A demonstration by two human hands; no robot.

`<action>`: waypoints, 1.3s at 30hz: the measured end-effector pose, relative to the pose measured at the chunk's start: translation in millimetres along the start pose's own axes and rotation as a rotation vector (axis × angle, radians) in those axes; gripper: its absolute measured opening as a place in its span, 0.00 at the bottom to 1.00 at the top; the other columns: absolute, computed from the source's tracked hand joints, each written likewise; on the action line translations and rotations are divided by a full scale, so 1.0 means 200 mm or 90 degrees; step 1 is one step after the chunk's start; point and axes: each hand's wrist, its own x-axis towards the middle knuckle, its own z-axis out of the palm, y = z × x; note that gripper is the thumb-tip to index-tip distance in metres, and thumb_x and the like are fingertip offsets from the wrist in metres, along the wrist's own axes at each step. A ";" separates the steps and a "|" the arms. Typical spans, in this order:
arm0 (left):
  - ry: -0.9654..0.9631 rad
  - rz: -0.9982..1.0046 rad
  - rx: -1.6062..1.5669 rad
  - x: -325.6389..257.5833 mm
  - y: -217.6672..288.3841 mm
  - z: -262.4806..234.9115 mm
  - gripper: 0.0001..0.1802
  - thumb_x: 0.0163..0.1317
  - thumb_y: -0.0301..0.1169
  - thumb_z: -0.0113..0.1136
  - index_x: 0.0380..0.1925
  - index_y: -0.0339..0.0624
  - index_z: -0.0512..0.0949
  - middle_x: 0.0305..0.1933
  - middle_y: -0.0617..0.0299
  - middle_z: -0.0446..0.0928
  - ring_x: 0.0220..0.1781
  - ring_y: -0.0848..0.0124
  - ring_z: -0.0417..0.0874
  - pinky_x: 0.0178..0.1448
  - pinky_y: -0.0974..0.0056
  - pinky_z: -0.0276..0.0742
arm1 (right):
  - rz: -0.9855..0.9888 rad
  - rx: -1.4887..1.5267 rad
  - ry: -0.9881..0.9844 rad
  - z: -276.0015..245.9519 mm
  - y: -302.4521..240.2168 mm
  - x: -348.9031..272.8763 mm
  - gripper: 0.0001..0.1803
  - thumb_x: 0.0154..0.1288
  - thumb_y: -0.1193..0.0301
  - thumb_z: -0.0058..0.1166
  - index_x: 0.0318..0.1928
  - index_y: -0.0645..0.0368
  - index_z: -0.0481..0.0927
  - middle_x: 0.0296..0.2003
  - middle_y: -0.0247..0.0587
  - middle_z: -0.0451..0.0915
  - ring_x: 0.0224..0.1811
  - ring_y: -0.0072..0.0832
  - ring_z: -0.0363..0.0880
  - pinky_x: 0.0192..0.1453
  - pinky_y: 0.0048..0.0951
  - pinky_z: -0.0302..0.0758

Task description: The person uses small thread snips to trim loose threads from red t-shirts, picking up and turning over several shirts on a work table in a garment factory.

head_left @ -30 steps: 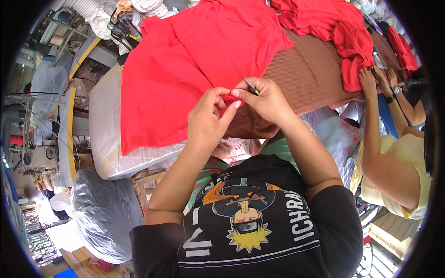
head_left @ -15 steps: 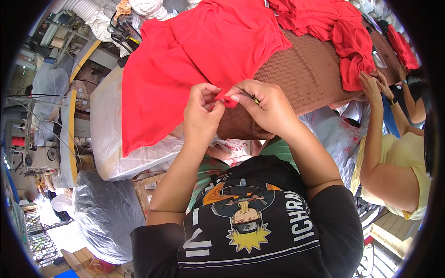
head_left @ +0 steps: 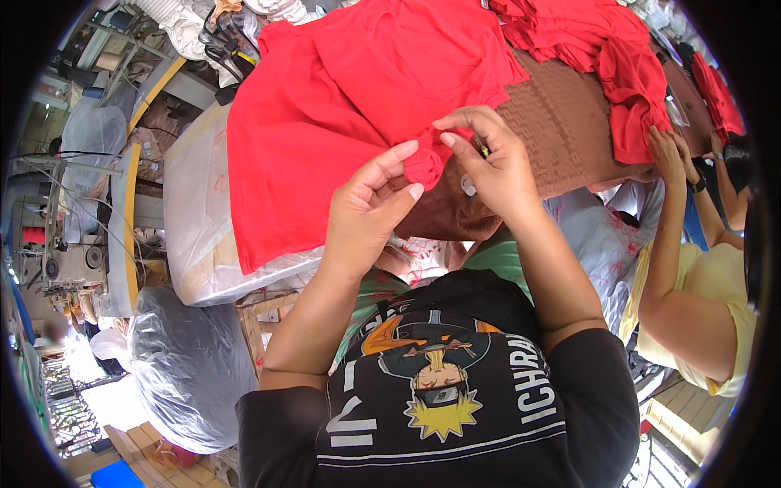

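A red garment of smooth cloth lies spread over the front of the table, with a small gathered part hanging between my hands. Beside this gathered part, my left hand has its thumb and forefinger spread apart, with the fingertips next to the cloth. My right hand is at the right of it, thumb and forefinger tips close to the cloth. Tucked in that hand is a small dark and yellow tool, mostly hidden by the fingers. A small white piece shows below the right palm; its kind is unclear.
Brown patterned cloth covers the padded table. More red garments lie at the far right, where a co-worker's hands touch one. A plastic-wrapped block stands at the left, above a large plastic-covered bundle.
My hands have drawn apart: the left thumb and forefinger have spread from the cloth, and the right hand has risen away. The garment appears shifted slightly right in view.
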 end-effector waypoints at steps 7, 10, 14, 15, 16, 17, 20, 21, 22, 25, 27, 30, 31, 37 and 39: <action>0.041 -0.003 0.020 0.00 -0.02 -0.03 0.25 0.61 0.18 0.54 0.60 0.36 0.67 0.50 0.61 0.75 0.51 0.78 0.74 0.57 0.72 0.69 | 0.017 0.028 -0.070 -0.05 -0.10 -0.02 0.06 0.55 0.76 0.60 0.35 0.63 0.79 0.29 0.41 0.78 0.32 0.31 0.79 0.38 0.27 0.73; 0.063 -0.010 0.009 0.00 -0.04 -0.04 0.25 0.61 0.18 0.54 0.60 0.37 0.68 0.49 0.62 0.75 0.50 0.78 0.74 0.57 0.72 0.68 | 0.030 0.000 -0.145 -0.06 -0.13 -0.03 0.10 0.53 0.73 0.63 0.35 0.62 0.78 0.30 0.42 0.79 0.31 0.33 0.80 0.37 0.27 0.75; 0.074 0.000 -0.019 0.00 -0.03 -0.02 0.24 0.62 0.19 0.53 0.59 0.36 0.68 0.48 0.62 0.75 0.49 0.78 0.74 0.56 0.73 0.69 | 0.020 -0.007 -0.137 -0.02 -0.10 -0.06 0.14 0.52 0.71 0.64 0.37 0.62 0.77 0.32 0.45 0.81 0.35 0.36 0.82 0.39 0.29 0.76; 0.083 0.021 0.020 0.00 -0.03 -0.01 0.23 0.62 0.19 0.53 0.58 0.37 0.69 0.48 0.62 0.75 0.49 0.78 0.75 0.55 0.72 0.69 | 0.023 -0.008 -0.132 -0.01 -0.09 -0.06 0.14 0.52 0.71 0.64 0.38 0.62 0.77 0.33 0.45 0.81 0.36 0.36 0.82 0.39 0.30 0.77; 0.092 0.041 0.060 0.00 -0.03 -0.01 0.23 0.61 0.19 0.54 0.58 0.38 0.70 0.47 0.62 0.76 0.48 0.77 0.75 0.54 0.72 0.70 | 0.026 -0.009 -0.127 -0.01 -0.08 -0.07 0.15 0.52 0.70 0.64 0.39 0.62 0.77 0.33 0.46 0.81 0.37 0.36 0.83 0.40 0.30 0.77; 0.100 0.062 0.099 0.00 -0.03 0.00 0.22 0.61 0.18 0.54 0.57 0.39 0.72 0.46 0.62 0.76 0.47 0.76 0.76 0.53 0.72 0.71 | 0.023 -0.010 -0.147 -0.01 -0.09 -0.06 0.15 0.52 0.70 0.64 0.39 0.62 0.77 0.33 0.46 0.81 0.36 0.37 0.83 0.39 0.31 0.77; 0.103 0.189 0.441 0.02 -0.01 -0.03 0.20 0.57 0.17 0.55 0.50 0.44 0.77 0.44 0.60 0.77 0.44 0.71 0.78 0.51 0.70 0.72 | 0.013 -0.005 -0.199 -0.02 -0.08 -0.06 0.15 0.52 0.69 0.63 0.39 0.62 0.77 0.33 0.47 0.81 0.36 0.38 0.82 0.38 0.32 0.76; 0.103 0.200 0.476 0.02 -0.01 -0.03 0.19 0.56 0.18 0.56 0.48 0.45 0.78 0.43 0.59 0.77 0.43 0.68 0.78 0.51 0.68 0.72 | 0.006 -0.003 -0.207 -0.03 -0.08 -0.06 0.15 0.53 0.69 0.63 0.39 0.62 0.77 0.32 0.47 0.80 0.35 0.39 0.82 0.38 0.32 0.76; 0.103 0.211 0.511 0.02 0.01 -0.03 0.18 0.55 0.18 0.57 0.46 0.46 0.79 0.42 0.59 0.77 0.42 0.66 0.78 0.51 0.66 0.72 | -0.001 -0.001 -0.216 -0.04 -0.08 -0.05 0.14 0.53 0.69 0.62 0.39 0.62 0.77 0.32 0.47 0.80 0.35 0.40 0.81 0.38 0.33 0.76; 0.109 0.298 0.661 0.04 0.02 -0.05 0.13 0.55 0.22 0.58 0.41 0.45 0.80 0.42 0.58 0.77 0.42 0.62 0.78 0.52 0.61 0.71 | -0.004 0.038 -0.247 -0.05 -0.10 -0.05 0.13 0.54 0.69 0.61 0.38 0.63 0.77 0.31 0.46 0.79 0.33 0.41 0.80 0.37 0.32 0.75; 0.088 0.358 0.735 0.05 0.04 -0.07 0.09 0.56 0.25 0.58 0.38 0.43 0.80 0.40 0.57 0.77 0.41 0.60 0.78 0.53 0.58 0.71 | -0.048 0.011 -0.233 -0.03 -0.08 -0.05 0.11 0.55 0.72 0.61 0.38 0.63 0.77 0.30 0.44 0.78 0.31 0.34 0.78 0.36 0.28 0.74; 0.039 0.354 0.723 0.06 0.08 -0.09 0.06 0.59 0.28 0.57 0.35 0.40 0.79 0.36 0.57 0.78 0.38 0.60 0.78 0.53 0.56 0.71 | -0.030 -0.002 -0.235 -0.05 -0.10 -0.04 0.09 0.56 0.74 0.60 0.37 0.64 0.77 0.28 0.41 0.78 0.30 0.27 0.77 0.37 0.25 0.72; 0.040 0.307 0.677 0.06 0.07 -0.10 0.06 0.60 0.29 0.56 0.34 0.39 0.78 0.35 0.57 0.78 0.37 0.61 0.79 0.52 0.58 0.71 | -0.011 0.000 -0.240 -0.06 -0.11 -0.03 0.08 0.57 0.74 0.60 0.36 0.64 0.78 0.28 0.40 0.78 0.31 0.25 0.76 0.37 0.25 0.72; 0.046 0.124 0.474 0.02 0.07 -0.08 0.10 0.64 0.32 0.53 0.35 0.36 0.78 0.32 0.55 0.78 0.36 0.67 0.79 0.44 0.66 0.72 | 0.064 0.119 -0.204 -0.07 -0.06 -0.03 0.07 0.61 0.72 0.56 0.37 0.63 0.79 0.27 0.45 0.79 0.30 0.29 0.80 0.36 0.28 0.74; 0.042 0.133 0.461 0.03 0.07 -0.08 0.10 0.64 0.32 0.53 0.35 0.35 0.78 0.33 0.55 0.78 0.36 0.68 0.78 0.43 0.67 0.72 | 0.064 0.108 -0.202 -0.07 -0.07 -0.03 0.08 0.61 0.72 0.56 0.37 0.64 0.79 0.27 0.45 0.79 0.30 0.30 0.80 0.36 0.28 0.74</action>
